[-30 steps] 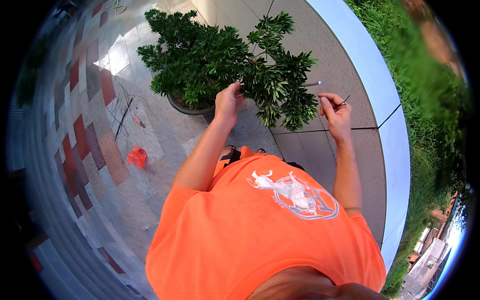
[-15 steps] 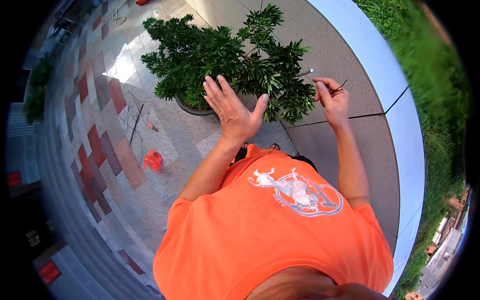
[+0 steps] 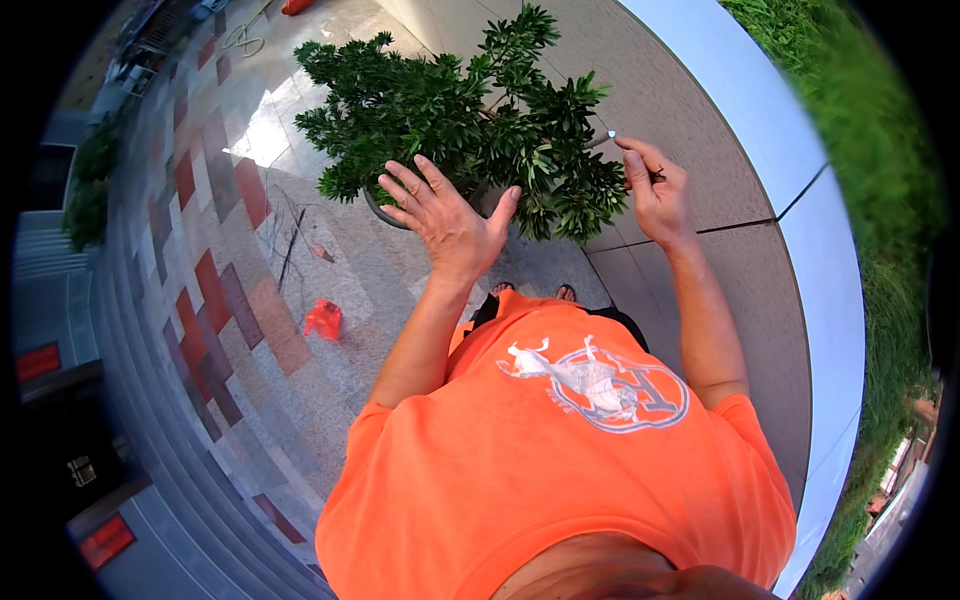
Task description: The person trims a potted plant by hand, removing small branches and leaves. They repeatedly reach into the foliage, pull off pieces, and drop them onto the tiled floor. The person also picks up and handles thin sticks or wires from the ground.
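Note:
A leafy green potted shrub stands in front of me, its dark pot rim mostly hidden under the foliage and my hand. My left hand is held up before the leaves, fingers and thumb spread, holding nothing. Right of the shrub, my right hand is closed with a thin dark piece, like wire or twig, in its curled fingers; most of it is hidden. The index fingertip points at the pale cut end of a branch stub and appears very close to it; contact cannot be told.
A low wall with a pale ledge curves along the right, grass beyond it. On the tiled paving at left lie thin dark strands and a red plastic bag. Steps run along the far left.
My right index finger has stretched out toward the cut branch end, and the dark piece sits lower in the hand. My left hand has shifted slightly left, still spread.

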`<state>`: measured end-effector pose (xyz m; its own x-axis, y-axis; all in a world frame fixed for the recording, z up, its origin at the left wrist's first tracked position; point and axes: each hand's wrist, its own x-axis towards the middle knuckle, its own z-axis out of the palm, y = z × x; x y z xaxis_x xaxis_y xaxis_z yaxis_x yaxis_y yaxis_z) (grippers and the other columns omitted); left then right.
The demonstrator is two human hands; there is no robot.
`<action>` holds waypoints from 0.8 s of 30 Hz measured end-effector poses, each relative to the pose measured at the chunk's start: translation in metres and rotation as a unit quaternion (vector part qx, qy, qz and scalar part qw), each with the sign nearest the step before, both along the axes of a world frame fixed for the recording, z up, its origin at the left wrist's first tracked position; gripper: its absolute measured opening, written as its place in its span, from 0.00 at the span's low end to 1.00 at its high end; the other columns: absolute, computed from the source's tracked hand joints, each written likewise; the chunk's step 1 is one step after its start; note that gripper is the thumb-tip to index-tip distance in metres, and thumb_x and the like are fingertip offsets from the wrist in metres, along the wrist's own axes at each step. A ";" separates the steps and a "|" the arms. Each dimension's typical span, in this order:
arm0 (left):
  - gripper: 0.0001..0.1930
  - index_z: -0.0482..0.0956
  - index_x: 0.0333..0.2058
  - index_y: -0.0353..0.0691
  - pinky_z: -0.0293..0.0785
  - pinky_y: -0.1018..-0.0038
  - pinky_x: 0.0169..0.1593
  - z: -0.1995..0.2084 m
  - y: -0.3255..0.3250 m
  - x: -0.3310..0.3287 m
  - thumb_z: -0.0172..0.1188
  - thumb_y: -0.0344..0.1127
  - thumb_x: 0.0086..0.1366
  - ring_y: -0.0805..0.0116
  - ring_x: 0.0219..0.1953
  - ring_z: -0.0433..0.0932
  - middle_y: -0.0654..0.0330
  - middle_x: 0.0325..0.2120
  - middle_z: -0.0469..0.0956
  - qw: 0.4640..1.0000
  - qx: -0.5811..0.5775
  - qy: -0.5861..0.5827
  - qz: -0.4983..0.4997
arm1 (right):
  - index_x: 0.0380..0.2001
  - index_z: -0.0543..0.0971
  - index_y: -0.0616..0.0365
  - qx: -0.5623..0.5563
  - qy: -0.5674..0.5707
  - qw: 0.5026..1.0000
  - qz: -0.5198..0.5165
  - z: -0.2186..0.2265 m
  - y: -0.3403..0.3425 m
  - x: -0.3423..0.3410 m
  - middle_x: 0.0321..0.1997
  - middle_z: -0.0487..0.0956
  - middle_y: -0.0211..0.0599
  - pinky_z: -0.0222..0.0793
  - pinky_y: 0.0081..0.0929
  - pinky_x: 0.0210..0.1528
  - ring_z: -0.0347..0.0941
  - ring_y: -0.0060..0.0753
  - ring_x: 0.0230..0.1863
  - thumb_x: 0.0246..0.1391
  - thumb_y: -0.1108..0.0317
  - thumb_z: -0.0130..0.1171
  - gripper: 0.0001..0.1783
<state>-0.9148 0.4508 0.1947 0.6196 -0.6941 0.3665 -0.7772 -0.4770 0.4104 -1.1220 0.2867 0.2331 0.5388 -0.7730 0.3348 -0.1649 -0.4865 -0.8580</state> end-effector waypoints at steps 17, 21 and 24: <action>0.61 0.36 0.65 0.16 0.25 0.30 0.63 -0.029 0.043 0.021 0.55 0.68 0.58 0.27 0.68 0.22 0.22 0.65 0.27 0.982 0.078 0.078 0.154 | 0.64 0.68 0.46 -0.142 0.161 0.973 -0.086 0.026 -0.036 0.026 0.20 0.76 0.46 0.68 0.38 0.28 0.71 0.46 0.18 0.63 0.67 0.51 0.26; 0.59 0.36 0.64 0.16 0.25 0.30 0.63 -0.032 0.054 0.012 0.55 0.65 0.60 0.27 0.68 0.21 0.22 0.65 0.27 0.977 0.099 0.094 0.163 | 0.62 0.69 0.53 -0.169 0.227 0.949 -0.137 0.012 -0.032 0.016 0.20 0.77 0.43 0.69 0.42 0.29 0.73 0.49 0.21 0.61 0.69 0.50 0.25; 0.58 0.36 0.64 0.16 0.25 0.30 0.63 -0.032 0.058 0.006 0.55 0.64 0.60 0.28 0.69 0.22 0.22 0.65 0.27 0.978 0.102 0.093 0.156 | 0.61 0.69 0.55 -0.253 0.235 0.933 -0.104 0.005 -0.028 0.011 0.28 0.79 0.41 0.71 0.42 0.32 0.76 0.47 0.28 0.58 0.71 0.51 0.25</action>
<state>-0.9086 0.5085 0.1625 0.8557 -0.5074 0.1016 -0.5018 -0.7657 0.4024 -1.1112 0.2585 0.2385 0.5737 -0.6849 0.4493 -0.6017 -0.7245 -0.3362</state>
